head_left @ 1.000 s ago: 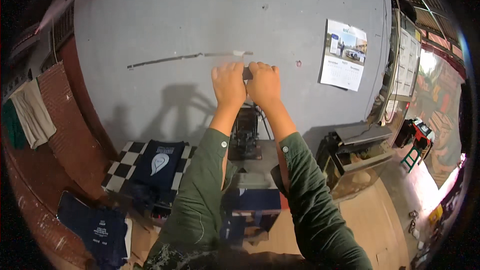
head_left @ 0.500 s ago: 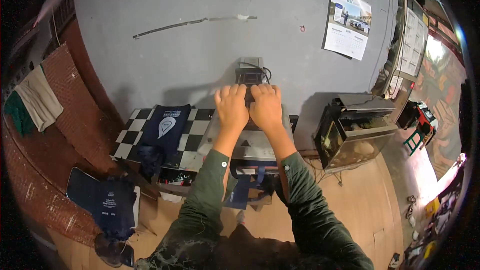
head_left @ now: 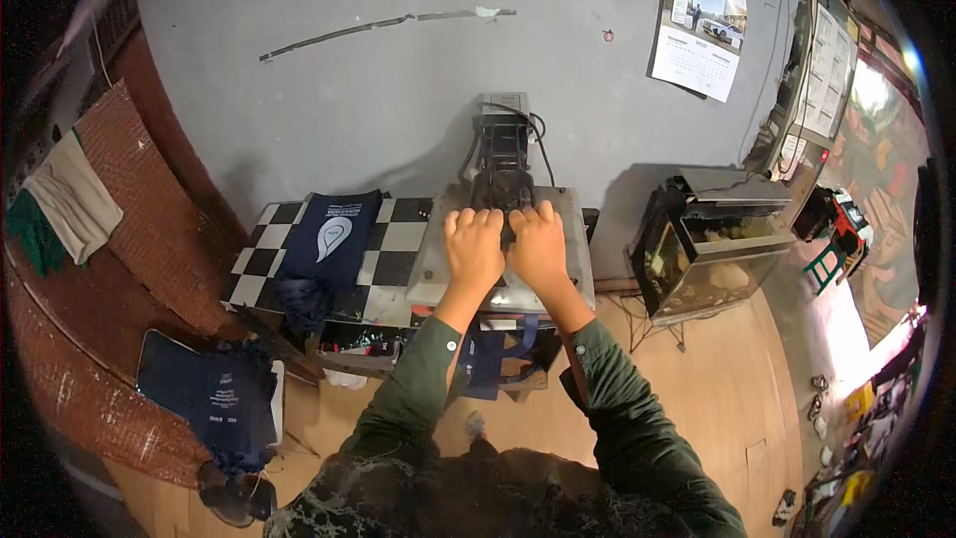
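Both your hands rest side by side on top of the heat press [head_left: 503, 239], palms down. Your left hand [head_left: 474, 249] lies with its fingers held close together, tips pointing away from you toward the dark upright arm of the machine [head_left: 501, 164]. Your right hand [head_left: 539, 247] sits just beside it, thumbs nearly touching, fingers likewise together and bent slightly over the front of that arm. Whether the fingers curl around a handle cannot be told; the hands cover that spot.

The press's grey upper plate lies flat beneath your palms and runs out past both hands to left and right. Its arm and black cable stand just beyond your fingertips, against the grey wall [head_left: 398, 90].

Left of the press, touching its edge, is a black-and-white chequered board [head_left: 393, 264] with a dark blue cloth bag [head_left: 329, 239] laid over it. Another dark blue bag [head_left: 214, 399] lies lower left on a flat surface. Right of the press, near but apart, stands a glass tank [head_left: 712, 244]. A calendar [head_left: 697, 30] hangs on the wall at upper right. Your green sleeves [head_left: 418, 389] enter from the lower edge.
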Available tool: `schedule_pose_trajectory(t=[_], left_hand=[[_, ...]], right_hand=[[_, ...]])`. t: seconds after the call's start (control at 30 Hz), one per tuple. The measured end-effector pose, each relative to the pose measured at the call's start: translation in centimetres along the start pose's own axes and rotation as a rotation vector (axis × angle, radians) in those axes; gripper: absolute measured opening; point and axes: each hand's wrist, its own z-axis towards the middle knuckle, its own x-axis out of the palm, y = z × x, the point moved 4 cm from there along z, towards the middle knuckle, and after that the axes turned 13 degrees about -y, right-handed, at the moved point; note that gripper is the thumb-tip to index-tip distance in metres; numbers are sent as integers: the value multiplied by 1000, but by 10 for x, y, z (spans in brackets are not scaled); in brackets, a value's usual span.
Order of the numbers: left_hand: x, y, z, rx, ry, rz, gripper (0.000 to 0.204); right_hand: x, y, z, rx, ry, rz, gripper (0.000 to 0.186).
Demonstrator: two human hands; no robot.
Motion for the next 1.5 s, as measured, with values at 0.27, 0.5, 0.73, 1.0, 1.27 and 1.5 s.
schedule_pose_trajectory(t=[0.27,0.5,0.73,1.0,1.27,1.5], left_hand=[[27,9,-39,44,173,-38,16],[45,10,-69,8,310,-97,19],[46,11,-70,24,298,-70,22],[41,12,-76,-6,304,-105,33],[17,71,-135,-273,101,-352,62],[55,163,-175,-640,-93,-409,50]], right_hand=[[27,-6,-39,32,209,-16,20],[44,-11,-72,46,118,-6,23],[49,-15,-77,45,200,-46,31],[43,-17,-82,43,182,51,41],[10,-53,-144,327,-37,315,58],[22,-123,-167,553,-36,-14,47]])
